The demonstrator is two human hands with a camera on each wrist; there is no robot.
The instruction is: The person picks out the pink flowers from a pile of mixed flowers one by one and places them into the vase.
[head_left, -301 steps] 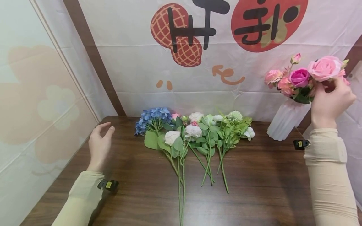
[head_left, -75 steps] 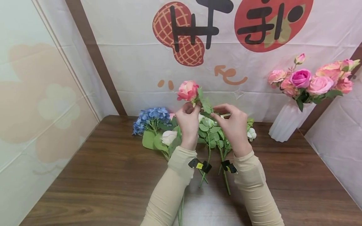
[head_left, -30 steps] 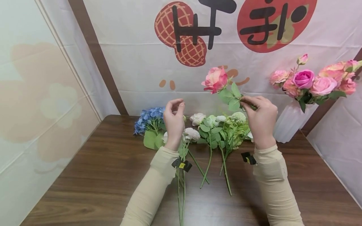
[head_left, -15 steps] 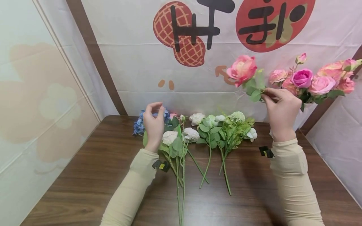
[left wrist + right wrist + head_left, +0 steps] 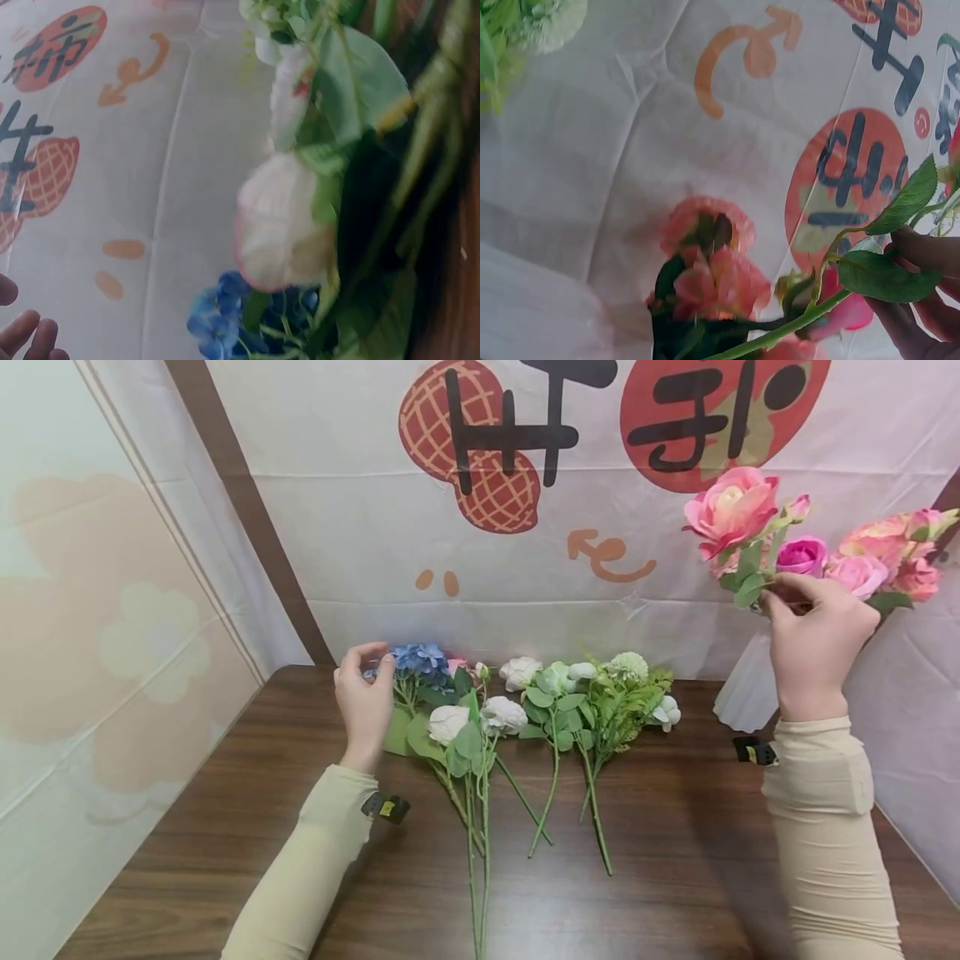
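Observation:
My right hand [image 5: 821, 635] pinches the stem of a pink rose [image 5: 731, 512], holding it upright before the white vase [image 5: 745, 693]. Its bloom overlaps the pink and magenta flowers [image 5: 801, 555] standing in that vase. In the right wrist view the green stem [image 5: 784, 330] slants down from my fingers [image 5: 922, 255] past the vase flowers. Raised over the table's left side, my left hand [image 5: 365, 702] has its fingers loosely bent and holds nothing. It partly covers a blue hydrangea [image 5: 420, 662] in the head view.
Several flowers lie across the back of the brown table [image 5: 637, 877]: white roses [image 5: 450, 724], eucalyptus-like leaves [image 5: 566, 718], and green fern-like sprigs [image 5: 626, 710]. Their stems point toward the near edge. A printed white cloth [image 5: 360, 527] hangs close behind.
At 2.5 s ago both hands were on the pink rose over the table's middle. My left hand has let go and moved left; my right has carried the rose right, to the vase.

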